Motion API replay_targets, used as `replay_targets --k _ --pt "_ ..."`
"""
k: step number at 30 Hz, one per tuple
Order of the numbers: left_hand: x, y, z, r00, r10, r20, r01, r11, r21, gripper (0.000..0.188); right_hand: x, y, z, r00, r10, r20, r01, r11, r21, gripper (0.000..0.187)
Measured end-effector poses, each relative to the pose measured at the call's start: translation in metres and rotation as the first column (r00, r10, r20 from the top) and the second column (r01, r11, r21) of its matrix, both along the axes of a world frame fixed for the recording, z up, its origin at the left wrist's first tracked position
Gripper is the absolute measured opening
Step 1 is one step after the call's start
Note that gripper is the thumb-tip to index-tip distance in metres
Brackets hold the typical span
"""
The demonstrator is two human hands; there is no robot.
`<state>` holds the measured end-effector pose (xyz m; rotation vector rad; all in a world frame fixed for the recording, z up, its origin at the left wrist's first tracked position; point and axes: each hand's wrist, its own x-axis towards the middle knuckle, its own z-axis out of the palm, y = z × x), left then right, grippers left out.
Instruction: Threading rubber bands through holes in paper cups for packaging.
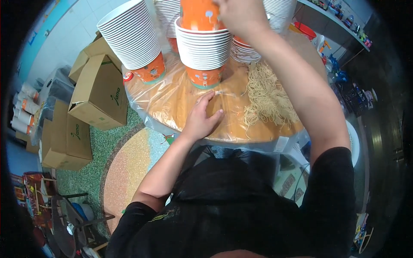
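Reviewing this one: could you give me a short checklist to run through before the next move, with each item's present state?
1. Left hand free of any object: ok, it rests on the table with nothing in it.
2. Right hand secure on the upper orange cup: cannot tell, the top edge cuts off the grip.
3. Upper cup fully seated in the middle cup stack: cannot tell, the rim hides its base.
4. Beige strands apart from that stack: ok, bare table shows between.
5. Plastic sheet smooth: not ok, wrinkled at left.
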<state>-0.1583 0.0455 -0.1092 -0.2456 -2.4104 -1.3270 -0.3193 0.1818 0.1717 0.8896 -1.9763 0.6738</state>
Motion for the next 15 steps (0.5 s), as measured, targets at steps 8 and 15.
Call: replay_targets --k 8,15 --pt "-0.001 -0.006 -0.017 1.0 0.012 0.02 -0.014 0.996 0.09 0.064 0.059 0.105 0.002 0.956 0.289 -0.055 -0.263 0.754 -0.602 0.016" --pt "-0.023 -0.022 0.036 0.929 -0.204 0.309 -0.113 0.638 0.761 0.042 0.137 0.147 -0.123 0.996 0.087 0.022 -0.087 0.996 0.007 0.012"
